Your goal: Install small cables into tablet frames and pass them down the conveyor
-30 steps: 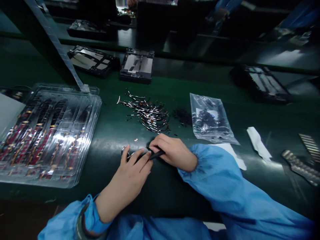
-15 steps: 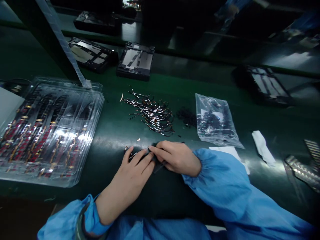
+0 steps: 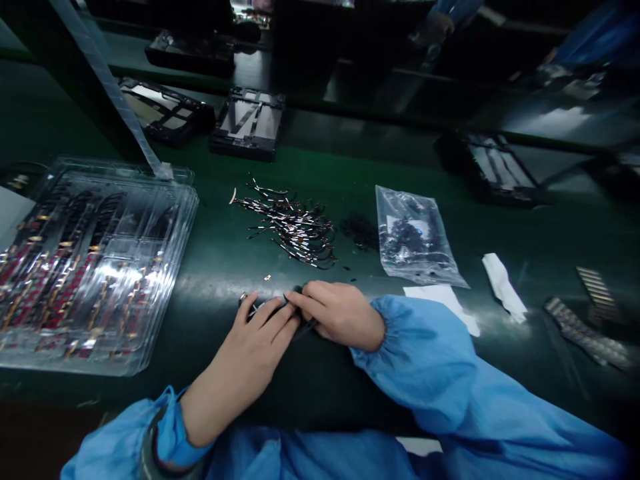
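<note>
My left hand [image 3: 255, 343] lies low on the bench, its fingertips pressing a small dark part with a shiny metal end [image 3: 243, 297] against the surface. Most of that part is hidden under the fingers. Right beside it, my right hand [image 3: 337, 312] is closed in a pinch, its fingertips meeting the left fingers. A thin dark strip [image 3: 306, 328] shows below the right fingers; what exactly they hold is hidden. Just beyond the hands lies a tiny gold-coloured piece [image 3: 267, 277]. Farther back is a loose pile of short black cables [image 3: 300, 230] with white and copper-coloured bits.
Stacked clear plastic trays [image 3: 170, 280] of parts stand at left. A clear bag [image 3: 417, 237] of small black pieces lies right of a dark heap [image 3: 359, 230]. White paper [image 3: 504, 287] and metal strips [image 3: 590, 333] lie at right. Black-framed units [image 3: 250, 123] stand behind.
The view has turned slightly right, so everything sits a little farther left. Both hands keep nearly the same pose over the small dark part.
</note>
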Demonstrator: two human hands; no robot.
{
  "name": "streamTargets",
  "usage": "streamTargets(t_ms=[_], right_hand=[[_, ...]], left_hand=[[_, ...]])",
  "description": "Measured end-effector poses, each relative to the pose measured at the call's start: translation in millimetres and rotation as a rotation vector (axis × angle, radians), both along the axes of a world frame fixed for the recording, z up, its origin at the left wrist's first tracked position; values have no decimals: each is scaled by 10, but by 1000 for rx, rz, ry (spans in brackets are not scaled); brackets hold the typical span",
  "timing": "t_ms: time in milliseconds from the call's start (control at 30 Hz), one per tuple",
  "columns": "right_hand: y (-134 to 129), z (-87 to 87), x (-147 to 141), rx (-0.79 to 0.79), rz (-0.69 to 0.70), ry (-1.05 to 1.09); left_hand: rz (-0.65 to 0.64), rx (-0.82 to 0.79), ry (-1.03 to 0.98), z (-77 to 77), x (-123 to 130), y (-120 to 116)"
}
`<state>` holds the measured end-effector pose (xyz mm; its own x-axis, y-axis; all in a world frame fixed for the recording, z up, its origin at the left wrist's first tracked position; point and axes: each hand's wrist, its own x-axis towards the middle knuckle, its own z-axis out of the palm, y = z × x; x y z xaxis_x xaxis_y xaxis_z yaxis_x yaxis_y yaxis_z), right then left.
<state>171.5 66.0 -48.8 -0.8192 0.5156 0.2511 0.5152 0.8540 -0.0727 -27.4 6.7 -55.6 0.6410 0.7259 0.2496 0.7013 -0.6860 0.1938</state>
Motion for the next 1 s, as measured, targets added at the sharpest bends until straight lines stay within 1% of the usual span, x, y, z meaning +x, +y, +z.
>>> streamTargets(t_ms=[100,167,233,333,433,500,567,633,733,800,867,1000], right_hand=[[-5,9,-8,-168,-81,97],[-6,46,40,-284,-136,186],[-6,106,159,-357,-260,308],[-16,202,442,-360,-529,423],[-67,246,698,-357,-751,383],[-123,229,772,-378,-868,353],[-173,182,759,-394,-944,314],[-195,117,689,-390,-988,261],[-166,25,574,-325,-1016,211],[-125,-13,533,-300,-985,213],[-89,-23,529,-308,-926,228],[-80,31,588,-333,-838,249]], left_hand=[[-1,1,-2,6,-14,13],[0,-19,2,7,-20,15],[-3,-44,6,6,-22,12],[-8,-57,-23,13,-19,8],[11,-42,-60,44,-23,14],[50,-12,-83,76,-30,26],[87,23,-101,104,-31,39],[94,40,-99,121,-21,48],[66,53,-73,117,15,54],[60,65,-47,96,39,56],[63,73,-19,72,53,58],[63,72,0,47,48,54]])
